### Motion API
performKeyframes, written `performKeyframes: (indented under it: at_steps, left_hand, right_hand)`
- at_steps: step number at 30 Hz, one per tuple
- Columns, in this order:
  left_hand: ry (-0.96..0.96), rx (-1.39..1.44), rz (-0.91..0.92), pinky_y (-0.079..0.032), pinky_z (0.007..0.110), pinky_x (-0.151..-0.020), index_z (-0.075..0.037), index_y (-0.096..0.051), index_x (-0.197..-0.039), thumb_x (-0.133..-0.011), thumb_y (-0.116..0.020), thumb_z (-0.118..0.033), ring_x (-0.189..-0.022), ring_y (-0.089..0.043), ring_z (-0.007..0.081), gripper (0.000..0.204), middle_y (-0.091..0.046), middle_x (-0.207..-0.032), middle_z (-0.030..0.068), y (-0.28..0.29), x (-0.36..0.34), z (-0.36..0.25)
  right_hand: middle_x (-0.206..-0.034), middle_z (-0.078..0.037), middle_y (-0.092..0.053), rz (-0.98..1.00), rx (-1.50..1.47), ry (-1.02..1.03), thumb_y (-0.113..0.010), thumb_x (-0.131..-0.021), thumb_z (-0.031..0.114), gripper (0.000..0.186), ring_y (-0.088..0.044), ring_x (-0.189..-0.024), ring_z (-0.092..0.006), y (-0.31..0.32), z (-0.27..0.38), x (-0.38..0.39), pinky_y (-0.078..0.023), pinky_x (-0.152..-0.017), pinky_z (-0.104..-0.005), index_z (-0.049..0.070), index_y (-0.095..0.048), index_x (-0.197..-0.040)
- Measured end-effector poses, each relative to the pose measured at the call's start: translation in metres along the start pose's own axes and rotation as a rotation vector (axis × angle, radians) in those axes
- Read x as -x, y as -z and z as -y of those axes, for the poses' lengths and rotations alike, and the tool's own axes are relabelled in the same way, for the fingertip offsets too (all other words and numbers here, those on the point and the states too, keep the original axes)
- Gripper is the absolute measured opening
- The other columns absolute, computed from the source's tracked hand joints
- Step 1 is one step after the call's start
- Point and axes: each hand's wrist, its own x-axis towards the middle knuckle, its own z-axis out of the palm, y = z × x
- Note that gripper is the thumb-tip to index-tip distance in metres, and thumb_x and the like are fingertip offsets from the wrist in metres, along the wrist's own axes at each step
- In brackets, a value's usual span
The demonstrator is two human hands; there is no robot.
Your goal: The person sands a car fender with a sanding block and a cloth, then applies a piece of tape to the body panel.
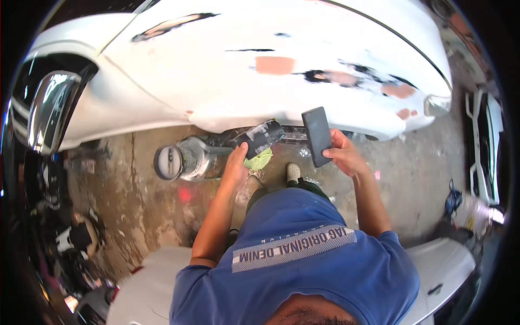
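My left hand (236, 165) pinches a dark sheet (261, 138), which looks like sandpaper with whitish dust on it. A crumpled yellow-green piece (259, 161) shows just under the sheet. In my right hand (345, 154) is a dark grey sanding block (317, 135), gripped near its lower end and tilted upright. The two are held apart, in front of a white car's side (216, 92). Pinkish filler patches (275, 65) and dark, sanded-looking spots (317, 76) mark the panel; neither hand touches it.
A round, clear-walled container (184, 160) stands on the stained concrete floor (124, 200), left of my feet. The car's chrome mirror (54, 108) juts out at the left. Behind me is a silvery car panel (146, 290). A white bumper-like part (479, 146) lies far right.
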Motion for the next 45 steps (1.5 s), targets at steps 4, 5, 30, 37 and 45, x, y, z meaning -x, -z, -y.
performKeyframes:
  at_steps: [4, 5, 30, 37, 45]
  left_hand:
    - [0.130, -0.089, 0.184, -0.046, 0.034, -0.103, 0.003, -0.052, -0.136, -0.105, -0.055, -0.039, -0.123, -0.059, 0.0210, 0.053, -0.061, -0.135, 0.0117, 0.015, -0.023, 0.017]
    - [0.168, -0.145, 0.171, -0.046, 0.034, -0.102, 0.003, -0.051, -0.137, -0.105, -0.056, -0.041, -0.123, -0.058, 0.0200, 0.054, -0.059, -0.135, 0.0112, 0.019, -0.028, 0.026]
    - [-0.669, -1.120, 0.873, -0.037, 0.042, -0.114, 0.003, -0.073, -0.109, -0.092, -0.069, -0.017, -0.140, -0.046, 0.0352, 0.026, -0.039, -0.157, 0.0203, -0.073, -0.017, 0.035]
    - [-0.294, -0.886, 0.571, -0.044, 0.034, -0.081, 0.005, -0.060, -0.077, -0.099, -0.065, -0.022, -0.093, -0.055, 0.0194, 0.035, -0.058, -0.118, 0.0137, -0.097, -0.048, 0.067]
    - [0.023, -0.691, 0.475, -0.042, 0.029, -0.079, 0.000, -0.066, -0.089, -0.103, -0.062, -0.032, -0.088, -0.050, 0.0106, 0.035, -0.056, -0.097, 0.0018, -0.156, -0.035, 0.077]
  right_hand:
    - [-0.119, -0.003, -0.063, -0.180, -0.160, 0.081, -0.075, -0.084, 0.002, 0.048, -0.062, -0.105, -0.0142, -0.057, -0.022, 0.009, -0.053, -0.091, -0.0313, 0.006, -0.056, -0.127]
    - [-0.120, -0.003, -0.063, -0.196, -0.156, 0.075, -0.074, -0.085, 0.003, 0.047, -0.062, -0.106, -0.0138, -0.069, -0.024, 0.007, -0.053, -0.089, -0.0304, 0.006, -0.057, -0.129]
    - [-0.096, -0.007, -0.067, -0.648, -0.546, 0.258, -0.067, -0.098, 0.021, 0.026, -0.071, -0.081, -0.0183, -0.085, -0.049, 0.094, -0.065, -0.064, -0.0328, 0.003, -0.061, -0.116]
    - [-0.115, -0.009, -0.063, -0.704, -0.347, 0.370, -0.063, -0.098, 0.017, 0.039, -0.066, -0.094, -0.0183, -0.049, -0.014, 0.124, -0.061, -0.074, -0.0340, 0.010, -0.053, -0.135]
    - [-0.124, -0.010, -0.060, -0.675, 0.145, 0.375, -0.057, -0.096, 0.010, 0.054, -0.056, -0.113, -0.0167, -0.016, -0.014, 0.147, -0.042, -0.099, -0.0304, 0.007, -0.045, -0.148]
